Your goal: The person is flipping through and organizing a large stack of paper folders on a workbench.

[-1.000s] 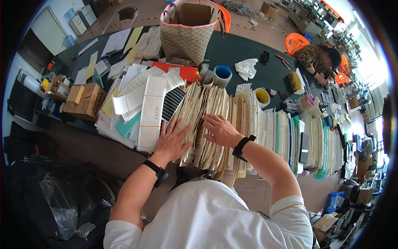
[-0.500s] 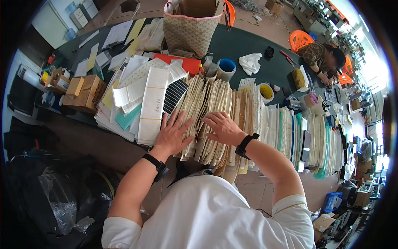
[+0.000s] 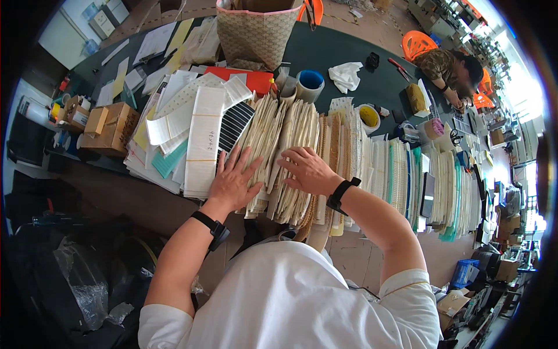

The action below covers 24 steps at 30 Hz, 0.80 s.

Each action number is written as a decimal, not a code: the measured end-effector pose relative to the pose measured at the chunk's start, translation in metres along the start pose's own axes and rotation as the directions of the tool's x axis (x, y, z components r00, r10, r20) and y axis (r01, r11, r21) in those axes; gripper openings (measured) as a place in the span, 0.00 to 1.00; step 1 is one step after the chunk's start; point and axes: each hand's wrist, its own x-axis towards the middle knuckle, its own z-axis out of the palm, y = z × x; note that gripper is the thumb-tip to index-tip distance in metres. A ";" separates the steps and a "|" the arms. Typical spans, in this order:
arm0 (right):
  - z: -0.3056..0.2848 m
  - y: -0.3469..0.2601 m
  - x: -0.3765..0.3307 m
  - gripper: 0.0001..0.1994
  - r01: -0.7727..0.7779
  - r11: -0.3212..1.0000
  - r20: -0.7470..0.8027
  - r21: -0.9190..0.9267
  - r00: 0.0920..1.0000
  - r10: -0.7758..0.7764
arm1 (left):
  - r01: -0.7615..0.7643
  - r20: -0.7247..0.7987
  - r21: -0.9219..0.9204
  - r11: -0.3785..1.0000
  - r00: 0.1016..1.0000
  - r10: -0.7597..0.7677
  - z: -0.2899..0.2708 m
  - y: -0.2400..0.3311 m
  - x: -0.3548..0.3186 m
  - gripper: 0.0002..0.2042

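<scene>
A row of worn cream paper folders (image 3: pixel 290 203) stands on edge along the table's near side, with a narrow gap between two bundles. My left hand (image 3: pixel 232 181) lies with spread fingers against the left bundle (image 3: pixel 263 129), its fingertips by a black-and-white striped sheet (image 3: pixel 235 125). On the right bundle rests my right hand (image 3: pixel 309 171), fingers apart and slightly bent over the upper edges. Neither hand grips anything. Beside the left hand lies a long white strip of card (image 3: pixel 203 142) with a rubber band around it.
Behind the folders are a patterned tote bag (image 3: pixel 256 41), a red folder (image 3: pixel 247 80), a blue-lined roll (image 3: pixel 310 85) and crumpled tissue (image 3: pixel 345 77). More upright folders (image 3: pixel 381 168) run rightward, near a yellow tape roll (image 3: pixel 369 116). A person (image 3: pixel 450 72) sits at far right; cardboard boxes (image 3: pixel 113 128) stand left.
The view has shifted slightly, so the table and its things appear a little further left and higher. Both hands stay on the folders, with only slight finger movement.
</scene>
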 end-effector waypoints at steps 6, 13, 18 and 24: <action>-0.002 0.006 -0.002 0.23 0.006 1.000 -0.015 0.012 1.000 -0.006 | 0.013 0.026 0.003 1.000 1.000 -0.013 -0.004 -0.001 -0.001 0.37; -0.004 0.014 -0.006 0.21 0.003 1.000 0.017 0.031 1.000 -0.004 | 0.017 0.030 -0.004 1.000 0.999 -0.017 -0.004 0.002 0.000 0.38; -0.005 0.011 0.002 0.26 0.007 1.000 0.067 0.012 0.998 -0.008 | 0.030 0.050 0.031 0.999 0.998 -0.032 -0.005 0.000 -0.001 0.38; -0.010 -0.001 0.008 0.34 -0.028 0.995 0.104 -0.095 0.994 0.037 | 0.039 0.089 0.037 0.999 0.995 -0.042 -0.010 0.003 0.002 0.38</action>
